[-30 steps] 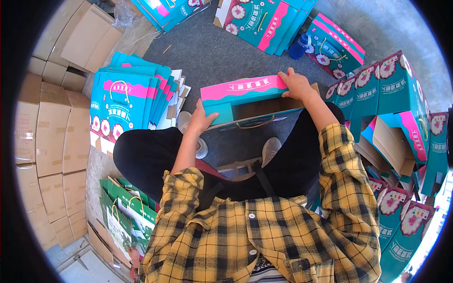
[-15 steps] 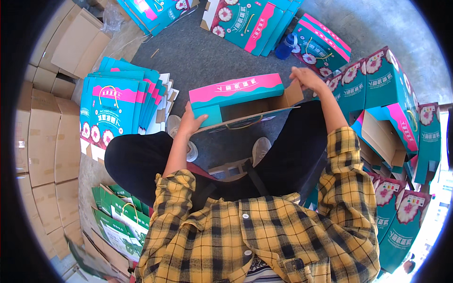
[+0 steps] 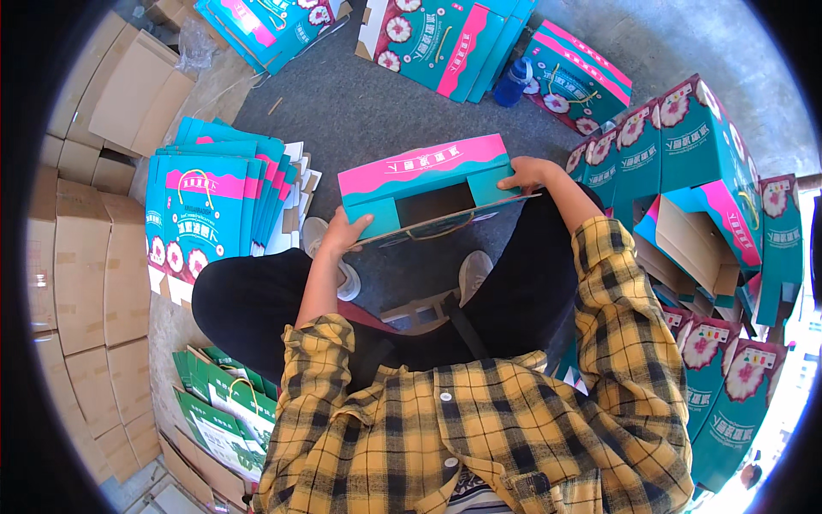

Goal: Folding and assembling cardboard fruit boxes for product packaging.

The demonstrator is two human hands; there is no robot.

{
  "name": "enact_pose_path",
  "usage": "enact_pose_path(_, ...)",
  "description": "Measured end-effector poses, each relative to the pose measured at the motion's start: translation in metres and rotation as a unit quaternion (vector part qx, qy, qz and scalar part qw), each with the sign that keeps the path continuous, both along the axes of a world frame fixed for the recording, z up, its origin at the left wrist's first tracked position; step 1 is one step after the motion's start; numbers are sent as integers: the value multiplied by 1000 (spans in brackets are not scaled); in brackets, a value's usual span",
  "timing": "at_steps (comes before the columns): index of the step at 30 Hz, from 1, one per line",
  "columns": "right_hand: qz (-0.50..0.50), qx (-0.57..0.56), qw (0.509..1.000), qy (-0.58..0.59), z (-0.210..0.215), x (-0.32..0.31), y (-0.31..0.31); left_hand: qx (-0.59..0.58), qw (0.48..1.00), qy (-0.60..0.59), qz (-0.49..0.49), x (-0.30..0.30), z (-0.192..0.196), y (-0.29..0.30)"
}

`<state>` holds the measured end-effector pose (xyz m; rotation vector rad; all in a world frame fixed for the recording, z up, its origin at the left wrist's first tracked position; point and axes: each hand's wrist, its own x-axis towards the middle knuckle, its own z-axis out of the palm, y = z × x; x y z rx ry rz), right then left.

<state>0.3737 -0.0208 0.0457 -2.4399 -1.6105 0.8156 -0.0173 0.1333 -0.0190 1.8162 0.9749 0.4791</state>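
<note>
A teal and pink gift carton with a carry cord stands between my legs, its top partly open. Both short end flaps are folded inward, leaving a dark gap in the middle. My left hand grips the left end, thumb on the teal flap. At the other end my right hand is closed on the right flap, thumb and fingers pressing it over the opening. The long near panel with the cord slants outward toward me.
Flat folded cartons are stacked at left, and more cartons lie ahead. Standing cartons line the right side, beside an open carton. A blue bottle stands far right. Brown boxes pile at far left; green cartons lie nearer.
My right hand has moved left and down, folding the carton's right flap inward over the opening. My left hand stays at the left end.
</note>
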Motion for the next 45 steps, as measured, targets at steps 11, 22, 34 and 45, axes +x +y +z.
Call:
enact_pose_path(11,194,82,978,-12,-41,-136,37,19,985,-37,170,-168,-104,-38)
enact_pose_path(22,25,577,815,-47,46,-165,-74,274,896,-234,259,-128,27,-124)
enact_pose_path(34,-262,561,781,-85,75,-37,-204,464,840,-279,24,79,146,-128)
enact_pose_path(45,-220,567,739,-288,48,23,-119,428,880,-189,85,118,132,-126)
